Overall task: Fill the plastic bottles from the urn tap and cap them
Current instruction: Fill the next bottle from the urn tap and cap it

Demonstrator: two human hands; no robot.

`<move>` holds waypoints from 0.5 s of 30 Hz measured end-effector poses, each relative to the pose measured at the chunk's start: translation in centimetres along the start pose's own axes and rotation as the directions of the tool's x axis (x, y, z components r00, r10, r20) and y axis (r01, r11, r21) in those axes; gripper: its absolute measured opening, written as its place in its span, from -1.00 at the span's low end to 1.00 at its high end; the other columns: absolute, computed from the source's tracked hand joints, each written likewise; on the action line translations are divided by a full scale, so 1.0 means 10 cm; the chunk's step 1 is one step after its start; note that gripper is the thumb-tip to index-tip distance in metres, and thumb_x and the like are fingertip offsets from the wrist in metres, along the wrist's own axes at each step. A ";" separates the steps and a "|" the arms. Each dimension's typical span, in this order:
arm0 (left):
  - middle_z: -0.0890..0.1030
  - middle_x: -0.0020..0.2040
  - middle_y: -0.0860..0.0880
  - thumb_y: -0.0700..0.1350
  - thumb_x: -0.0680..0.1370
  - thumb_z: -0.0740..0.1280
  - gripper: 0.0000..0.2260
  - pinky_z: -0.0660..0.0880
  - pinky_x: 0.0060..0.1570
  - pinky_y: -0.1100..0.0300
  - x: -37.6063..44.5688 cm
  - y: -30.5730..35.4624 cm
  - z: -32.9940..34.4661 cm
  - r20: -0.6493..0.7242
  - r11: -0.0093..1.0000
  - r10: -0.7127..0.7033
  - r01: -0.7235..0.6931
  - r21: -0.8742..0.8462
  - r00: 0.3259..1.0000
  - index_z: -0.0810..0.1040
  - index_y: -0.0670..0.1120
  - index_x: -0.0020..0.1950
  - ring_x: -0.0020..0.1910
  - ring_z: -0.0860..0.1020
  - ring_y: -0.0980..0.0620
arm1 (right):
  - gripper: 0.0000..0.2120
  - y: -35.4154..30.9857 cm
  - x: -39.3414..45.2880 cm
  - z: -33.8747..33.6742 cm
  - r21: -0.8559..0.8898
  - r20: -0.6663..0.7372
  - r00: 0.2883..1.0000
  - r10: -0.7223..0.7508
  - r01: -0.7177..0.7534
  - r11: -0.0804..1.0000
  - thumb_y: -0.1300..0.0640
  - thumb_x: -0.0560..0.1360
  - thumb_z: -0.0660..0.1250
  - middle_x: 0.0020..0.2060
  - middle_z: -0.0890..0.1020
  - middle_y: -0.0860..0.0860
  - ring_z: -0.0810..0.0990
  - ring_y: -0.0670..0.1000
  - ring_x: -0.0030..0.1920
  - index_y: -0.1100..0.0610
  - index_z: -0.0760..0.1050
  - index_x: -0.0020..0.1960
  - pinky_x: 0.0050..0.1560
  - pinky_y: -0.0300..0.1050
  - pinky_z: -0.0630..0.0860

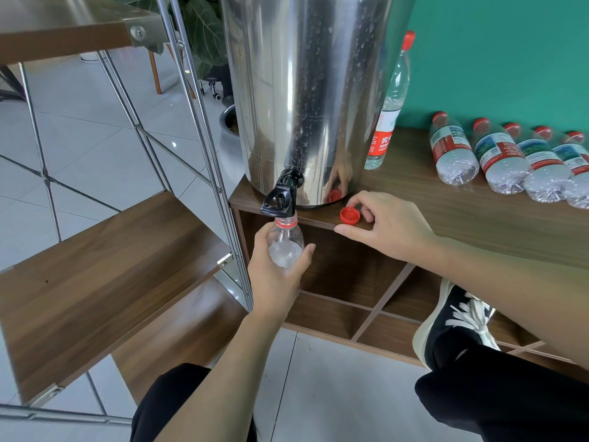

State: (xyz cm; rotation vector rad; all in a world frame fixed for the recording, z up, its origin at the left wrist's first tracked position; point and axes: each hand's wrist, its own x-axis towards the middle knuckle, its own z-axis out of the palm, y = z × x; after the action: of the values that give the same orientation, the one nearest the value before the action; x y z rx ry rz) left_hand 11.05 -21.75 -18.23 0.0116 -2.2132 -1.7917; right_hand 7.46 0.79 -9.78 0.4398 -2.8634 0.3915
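A tall steel urn (306,90) stands on a wooden cabinet top (446,199), its black tap (282,196) hanging over the front edge. My left hand (274,275) grips an uncapped clear plastic bottle (285,242) upright, its red-ringed mouth right under the tap. My right hand (385,228) rests on the cabinet top and pinches a loose red cap (350,215) between thumb and fingers. One capped bottle (390,103) stands upright beside the urn. Several capped bottles (503,157) lie on their sides in a row at the right.
A metal-framed shelf unit with wooden boards (105,275) stands close on the left. Open cubbyholes (347,275) sit below the cabinet top. My black-trousered knees and a black shoe (452,323) are near the cabinet front. A teal wall is behind.
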 end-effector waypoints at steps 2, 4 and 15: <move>0.51 0.18 0.35 0.02 0.44 0.61 -0.37 0.35 0.06 0.62 0.00 0.00 0.00 0.003 1.000 -0.004 0.004 0.001 1.000 0.34 0.22 0.38 0.20 0.46 0.44 | -0.59 0.00 0.00 -0.01 -0.003 0.002 1.000 -0.001 0.001 1.000 -0.41 0.48 0.28 -0.29 0.43 -0.15 0.46 -0.11 -0.21 -0.12 0.48 0.10 -0.27 -0.17 0.39; 0.49 0.18 0.38 0.04 0.44 0.61 -0.37 0.33 0.05 0.64 0.00 0.00 0.01 0.001 1.000 -0.004 0.004 0.008 1.000 0.34 0.23 0.38 0.19 0.44 0.48 | -0.59 0.01 0.00 -0.02 -0.007 -0.001 1.000 -0.001 0.001 1.000 -0.41 0.48 0.28 -0.29 0.43 -0.15 0.46 -0.11 -0.21 -0.12 0.48 0.10 -0.27 -0.18 0.39; 0.49 0.18 0.38 0.04 0.45 0.60 -0.37 0.33 0.04 0.64 0.00 -0.02 0.00 0.004 1.000 -0.005 0.005 0.007 1.000 0.33 0.24 0.38 0.20 0.44 0.47 | -0.58 0.00 0.01 -0.01 -0.004 0.003 1.000 -0.001 0.001 1.000 -0.41 0.48 0.28 -0.29 0.45 -0.15 0.47 -0.11 -0.21 -0.11 0.49 0.11 -0.27 -0.18 0.40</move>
State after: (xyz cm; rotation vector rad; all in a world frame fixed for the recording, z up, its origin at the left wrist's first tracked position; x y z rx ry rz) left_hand 11.06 -21.74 -18.39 0.0156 -2.2243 -1.7880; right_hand 7.44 0.78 -9.64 0.4411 -2.8666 0.3851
